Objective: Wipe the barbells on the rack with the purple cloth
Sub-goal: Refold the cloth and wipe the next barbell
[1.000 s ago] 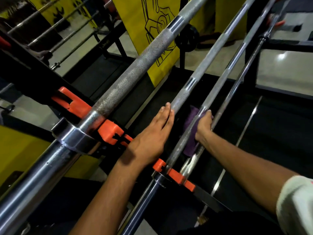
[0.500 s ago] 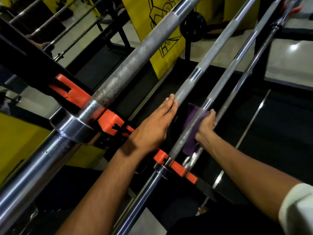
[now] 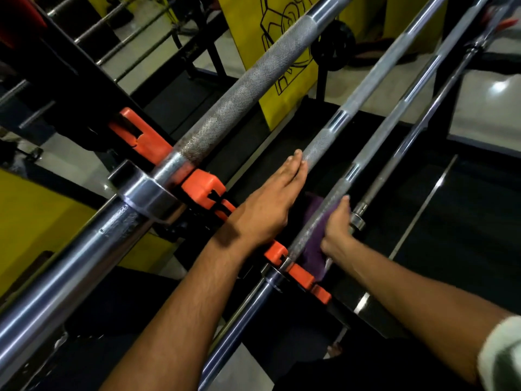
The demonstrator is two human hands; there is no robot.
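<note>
writing: none readable, only a black line drawing on the yellow panel (image 3: 284,49) | rack (image 3: 298,273): barbells (image 3: 324,142) held in orange cradles | left hand (image 3: 265,210): laid flat, fingers together | right hand (image 3: 337,224): closed on purple cloth (image 3: 315,221) against a lower bar

The barbells lie side by side on the rack, slanting from lower left to upper right, and the gaps between them are the only ways through. Between the thick nearest barbell (image 3: 239,100) and the second barbell (image 3: 352,104) the gap is wide and dark. The left hand (image 3: 267,204) lies flat in its lower end, fingers straight, against the second barbell. Orange rack cradles (image 3: 203,190) close that gap at the bottom. Between the second and third barbell (image 3: 394,122) the gap is narrow. The right hand (image 3: 337,224), closed round the purple cloth (image 3: 313,218), fills it. The thin fourth bar (image 3: 417,131) lies just beyond, its collar beside the right hand's knuckles.
</note>
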